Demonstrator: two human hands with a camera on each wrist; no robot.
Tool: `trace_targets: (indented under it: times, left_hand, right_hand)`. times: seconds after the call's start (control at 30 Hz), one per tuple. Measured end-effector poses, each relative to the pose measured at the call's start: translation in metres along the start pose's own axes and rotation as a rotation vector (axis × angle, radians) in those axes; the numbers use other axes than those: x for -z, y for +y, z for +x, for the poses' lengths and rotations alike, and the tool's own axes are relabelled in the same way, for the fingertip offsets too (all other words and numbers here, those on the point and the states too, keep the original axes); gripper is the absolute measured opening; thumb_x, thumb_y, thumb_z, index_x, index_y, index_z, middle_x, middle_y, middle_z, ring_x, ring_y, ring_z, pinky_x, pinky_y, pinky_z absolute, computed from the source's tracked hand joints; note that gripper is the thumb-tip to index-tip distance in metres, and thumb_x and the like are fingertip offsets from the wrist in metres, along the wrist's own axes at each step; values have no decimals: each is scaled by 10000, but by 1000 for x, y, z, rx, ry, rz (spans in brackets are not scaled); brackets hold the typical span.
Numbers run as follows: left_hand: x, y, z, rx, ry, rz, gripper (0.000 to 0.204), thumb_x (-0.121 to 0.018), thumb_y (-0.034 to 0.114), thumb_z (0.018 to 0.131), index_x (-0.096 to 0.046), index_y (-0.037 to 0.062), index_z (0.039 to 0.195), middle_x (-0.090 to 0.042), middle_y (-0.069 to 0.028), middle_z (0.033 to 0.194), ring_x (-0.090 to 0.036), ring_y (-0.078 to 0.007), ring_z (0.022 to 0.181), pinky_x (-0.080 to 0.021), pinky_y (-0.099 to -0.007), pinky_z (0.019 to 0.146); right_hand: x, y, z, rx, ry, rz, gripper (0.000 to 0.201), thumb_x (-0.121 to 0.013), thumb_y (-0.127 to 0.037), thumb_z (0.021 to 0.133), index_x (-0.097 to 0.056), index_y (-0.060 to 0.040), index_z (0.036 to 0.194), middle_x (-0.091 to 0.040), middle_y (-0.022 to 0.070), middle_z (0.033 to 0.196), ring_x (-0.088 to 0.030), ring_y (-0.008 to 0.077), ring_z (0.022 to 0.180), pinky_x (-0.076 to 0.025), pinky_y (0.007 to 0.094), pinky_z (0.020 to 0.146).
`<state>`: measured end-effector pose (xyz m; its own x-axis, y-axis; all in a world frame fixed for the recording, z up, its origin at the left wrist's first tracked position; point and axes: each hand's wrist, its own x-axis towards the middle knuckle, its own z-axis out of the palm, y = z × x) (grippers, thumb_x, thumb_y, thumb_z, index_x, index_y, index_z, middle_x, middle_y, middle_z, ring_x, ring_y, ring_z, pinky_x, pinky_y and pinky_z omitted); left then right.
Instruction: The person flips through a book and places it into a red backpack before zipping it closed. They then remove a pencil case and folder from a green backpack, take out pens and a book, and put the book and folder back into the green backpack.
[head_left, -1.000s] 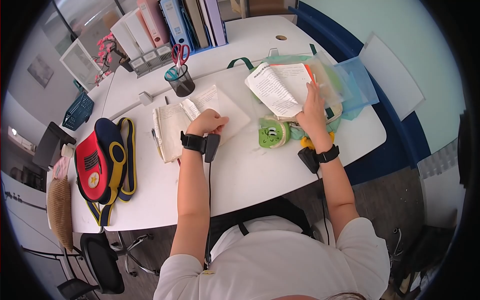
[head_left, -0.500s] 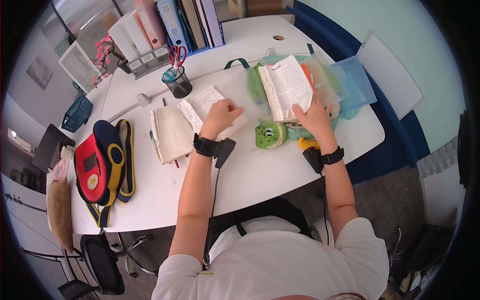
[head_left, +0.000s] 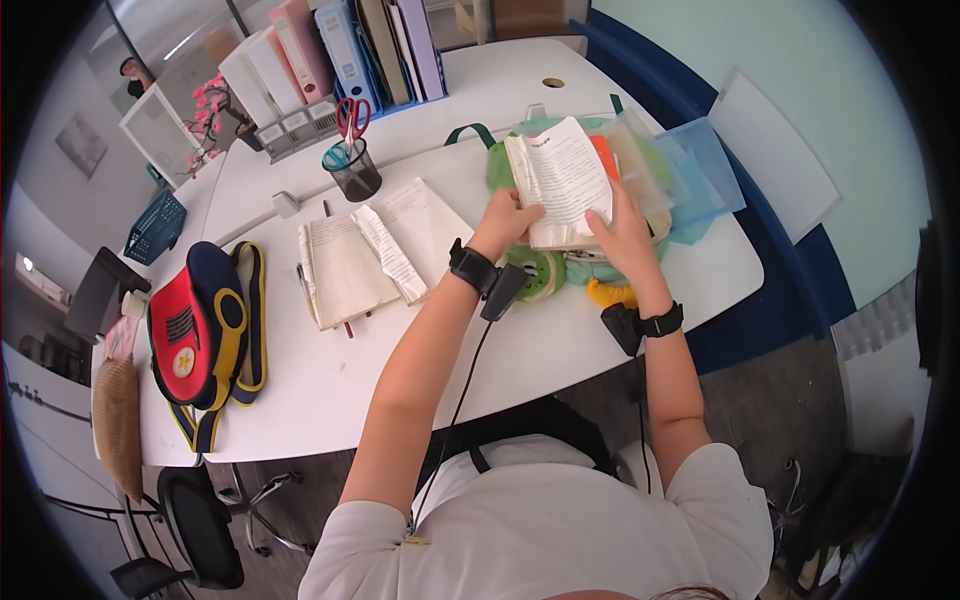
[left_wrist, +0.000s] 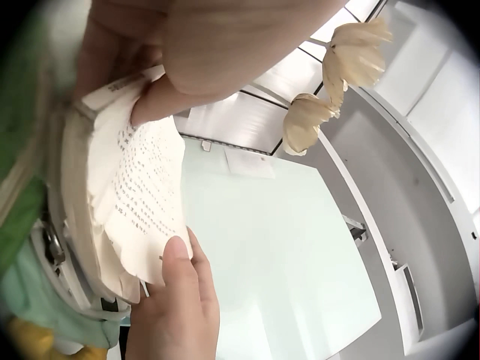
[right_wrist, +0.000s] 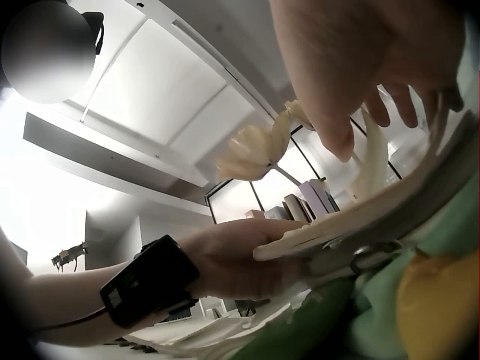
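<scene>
Book [head_left: 568, 185] with ruffled pages sits over green fabric [head_left: 497, 168] on the desk [head_left: 300, 400]. The left hand [head_left: 500, 225] has just reached it, joining the right hand [head_left: 628, 240]; both hands' fingers now pinch its edges, steadying it.

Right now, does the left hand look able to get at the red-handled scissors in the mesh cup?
Probably, once the left hand lets go of the book it grips. Only low, open pages lie between, and the red-handled scissors stick up out of the mesh cup.
</scene>
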<state>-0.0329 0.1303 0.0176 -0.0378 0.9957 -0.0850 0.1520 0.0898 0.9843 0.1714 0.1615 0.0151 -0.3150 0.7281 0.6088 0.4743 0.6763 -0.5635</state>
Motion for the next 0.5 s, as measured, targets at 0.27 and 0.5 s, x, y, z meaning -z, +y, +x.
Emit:
trace_targets:
  times: [0.27,0.5]
  left_hand:
    - [18,7,-39,-229,157,-270,386,-561,73,861,-323,12,1159,-587,-156,1039,-601,-182,915,-513,-288,724]
    - [43,2,-64,-242,123,-547,331,-528,68,894,-322,20,1149,-591,-157,1052,-615,-187,924,-513,-293,784]
  right_hand:
    - [-6,18,8,-299,-80,527,418,-442,-236,946,-432,71,1230,-526,164,1197,-493,220,1122,-385,315,931]
    - [-8,-21,11,-610,-179,1431,352,-436,-205,950,-501,57,1177,-548,129,1154,-516,158,1083,-433,276,888]
